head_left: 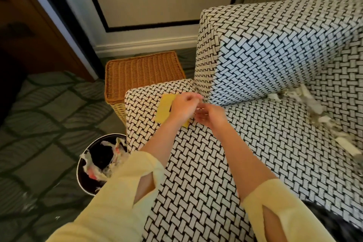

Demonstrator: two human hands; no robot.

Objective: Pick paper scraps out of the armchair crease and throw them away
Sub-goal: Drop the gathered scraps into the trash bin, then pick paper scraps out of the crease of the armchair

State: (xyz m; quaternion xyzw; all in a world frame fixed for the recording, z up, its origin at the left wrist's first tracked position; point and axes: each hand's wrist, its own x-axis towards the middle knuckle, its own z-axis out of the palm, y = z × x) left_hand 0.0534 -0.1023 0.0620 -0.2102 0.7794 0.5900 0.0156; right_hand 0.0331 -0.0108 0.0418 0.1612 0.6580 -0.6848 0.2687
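Both hands meet over the armchair (196, 163) arm: left hand (183, 107) holds a yellow card (165, 108); right hand (211, 115) blurred, grip unclear. Paper scraps (314, 104) await in the far crease; bin (82, 175) likely follows.

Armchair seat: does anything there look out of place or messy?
Yes. White paper scraps lie scattered along the seat's right crease, and a yellow sheet sits on the left armrest under the left hand.

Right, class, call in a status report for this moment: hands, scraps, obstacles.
Left hand and right hand together over armrest, grips blurred. Paper scraps still in far seat crease. Bin left on floor. Nothing blocking.
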